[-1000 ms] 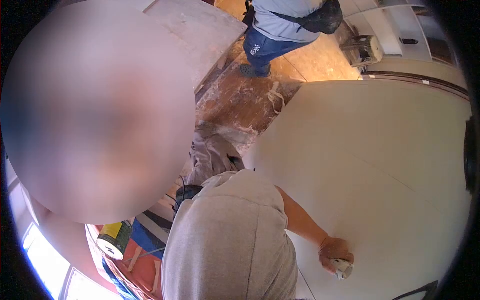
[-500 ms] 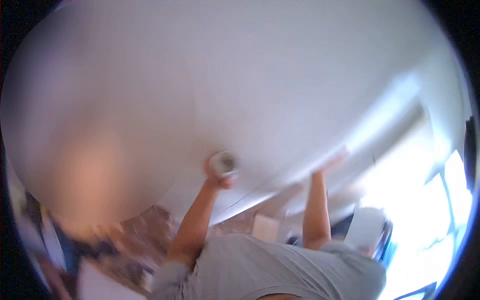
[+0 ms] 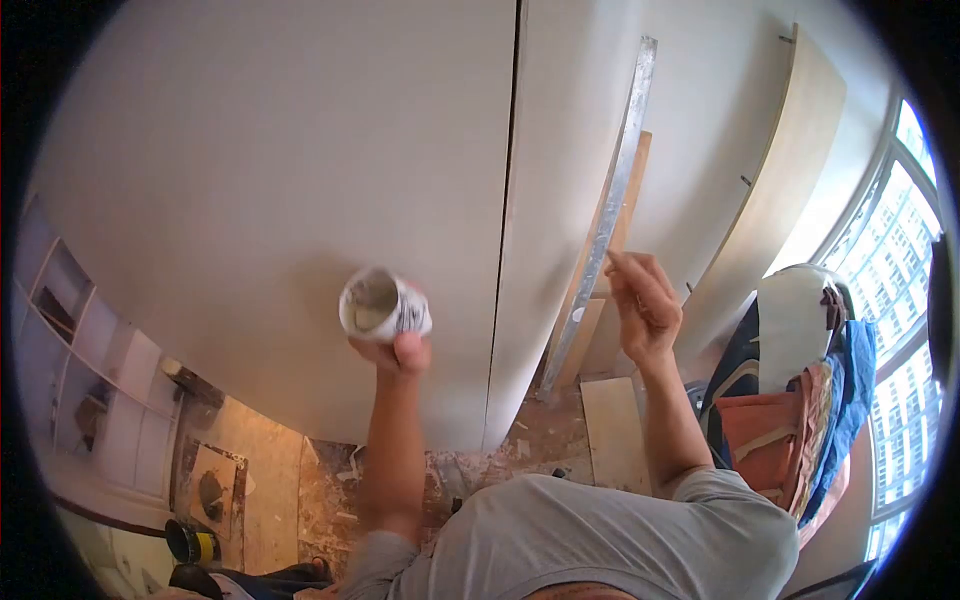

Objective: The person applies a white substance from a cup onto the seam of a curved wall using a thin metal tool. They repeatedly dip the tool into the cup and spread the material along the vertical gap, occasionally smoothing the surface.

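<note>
My left hand (image 3: 403, 353) is wrapped round a white tub (image 3: 412, 312) with dark print on its side. The tub tips its open mouth toward me, and some pale stuff shows inside. Behind it rises a large smooth pale panel (image 3: 260, 180), with a dark upright gap along its right part. Over on the right, my right hand (image 3: 648, 305) is raised with its fingers bent together. Whether a small thing sits between those fingertips I cannot make out. Near them leans a long metal straightedge (image 3: 622, 165).
A wooden board (image 3: 775, 190) leans on the right wall, near a window (image 3: 885, 220). Clothes (image 3: 765, 435) hang below it. Shelves (image 3: 75, 345) stand at the left. The stained floor (image 3: 325, 490) holds a pale board (image 3: 615, 425) and a black and yellow roll (image 3: 195, 543).
The blurred view has steadied and swung, bringing the panel's gap, straightedge and window into clear sight. My left hand still holds the tub, now farther left in view. My right hand's fingers are more bent.
</note>
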Tool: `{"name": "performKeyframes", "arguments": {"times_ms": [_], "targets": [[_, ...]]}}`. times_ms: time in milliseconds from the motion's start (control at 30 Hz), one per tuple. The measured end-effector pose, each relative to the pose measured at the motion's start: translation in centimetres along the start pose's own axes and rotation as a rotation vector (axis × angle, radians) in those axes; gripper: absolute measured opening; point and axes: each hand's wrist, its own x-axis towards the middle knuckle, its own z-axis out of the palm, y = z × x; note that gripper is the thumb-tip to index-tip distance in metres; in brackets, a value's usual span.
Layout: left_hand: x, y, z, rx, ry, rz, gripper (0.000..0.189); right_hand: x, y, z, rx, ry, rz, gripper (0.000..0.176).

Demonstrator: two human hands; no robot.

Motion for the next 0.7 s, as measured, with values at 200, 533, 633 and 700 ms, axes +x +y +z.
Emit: {"name": "performKeyframes", "arguments": {"times_ms": [200, 533, 633, 700], "targets": [[13.1, 1.8, 6.3, 0.01, 0.024, 0.259, 0.071, 5.5, -5.6, -0.1, -0.282, -0.241, -0.246, 0.048], [14.2, 2.2, 7.5, 0.03, 0.085, 0.262, 0.076, 11.1, -6.3, 0.4, -0.649, -0.243, -0.616, 0.06], [14.4, 2.1, 7.3, 0.043, 0.063, 0.286, 0.078, 12.3, -6.6, 0.3, -0.634, -0.227, -0.61, 0.056], [14.3, 1.8, 7.2, 0.032, 0.067, 0.279, 0.078, 13.0, -6.7, 0.2, -0.632, -0.195, -0.632, 0.054]]}}
